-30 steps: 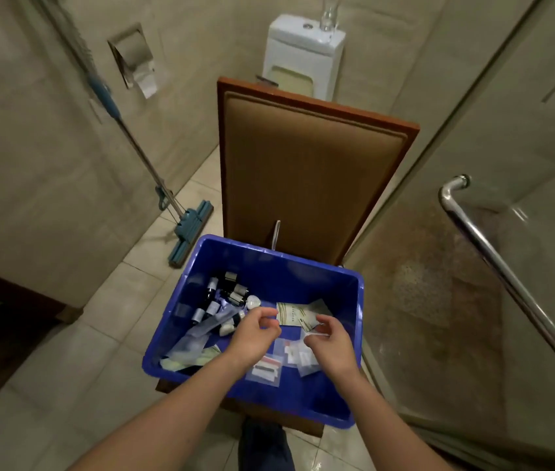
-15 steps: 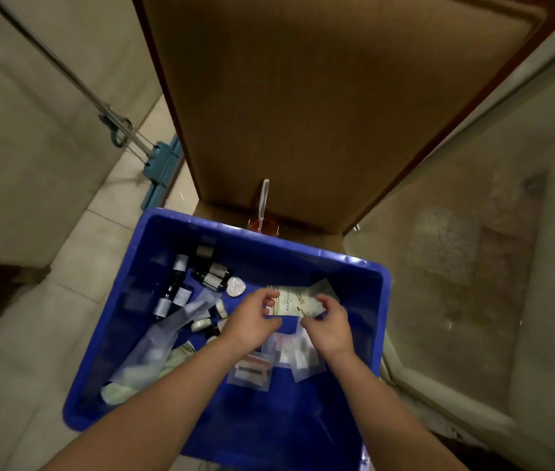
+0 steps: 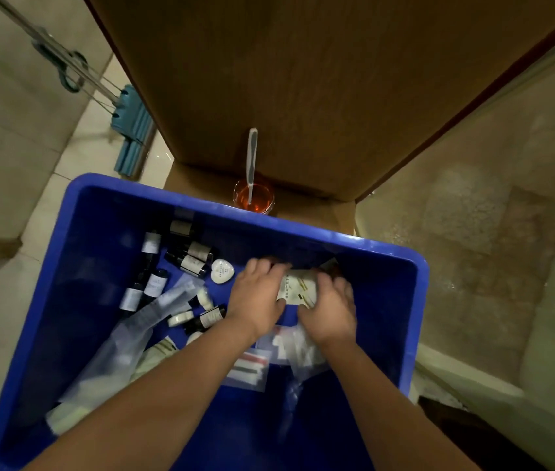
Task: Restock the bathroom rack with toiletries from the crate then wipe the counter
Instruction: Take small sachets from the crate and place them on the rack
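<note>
A blue plastic crate [image 3: 306, 229] fills the lower view. Inside lie several small dark bottles [image 3: 190, 263] with pale labels, a white heart-shaped soap [image 3: 222, 271], clear plastic sleeves [image 3: 153, 314] and flat sachets [image 3: 247, 367]. Both my hands reach into the crate near its far wall. My left hand [image 3: 257, 295] and my right hand [image 3: 330, 309] meet on a pale paper packet [image 3: 298, 290] with printed lines, fingers curled at its edges. The packet's lower part is hidden under my right hand.
Behind the crate stands a red-tinted glass [image 3: 254, 198] with a toothbrush [image 3: 252, 158] in it, in front of a brown padded chair back [image 3: 303, 79]. A teal mop head [image 3: 131, 130] rests on the tiled floor at left. A glass shower wall [image 3: 490, 215] runs at right.
The view has tilted down and closer to the crate. Both hands moved forward to the crate's far side and closed on the pale packet.
</note>
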A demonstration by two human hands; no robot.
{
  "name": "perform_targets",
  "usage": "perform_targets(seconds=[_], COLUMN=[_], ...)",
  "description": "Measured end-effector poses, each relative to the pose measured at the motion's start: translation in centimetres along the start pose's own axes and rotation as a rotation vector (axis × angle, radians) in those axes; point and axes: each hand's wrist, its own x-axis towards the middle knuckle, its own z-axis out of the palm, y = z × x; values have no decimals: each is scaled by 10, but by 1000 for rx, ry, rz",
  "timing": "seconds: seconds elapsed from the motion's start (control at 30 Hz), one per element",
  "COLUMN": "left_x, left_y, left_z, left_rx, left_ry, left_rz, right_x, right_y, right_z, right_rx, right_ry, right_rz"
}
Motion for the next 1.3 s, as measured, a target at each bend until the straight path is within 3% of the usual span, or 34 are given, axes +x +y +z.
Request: perform_targets(seconds=[0.4, 0.67, 0.93, 1.3], left_x=[19, 20, 7, -59], left_y=[-6, -2, 9, 24], left_z=[16, 18, 5, -49], left_rx=[182, 221, 108, -108], left_ry=[21, 53, -25, -100], left_rz=[3, -1, -26, -248], right_x=[15, 21, 10, -66], right_y=[8, 5, 2, -30], right_z=[26, 28, 8, -36], right_rx=[-181, -154, 20, 173], right_ry=[81, 150, 127, 193], right_rz=[-7, 32, 3, -32])
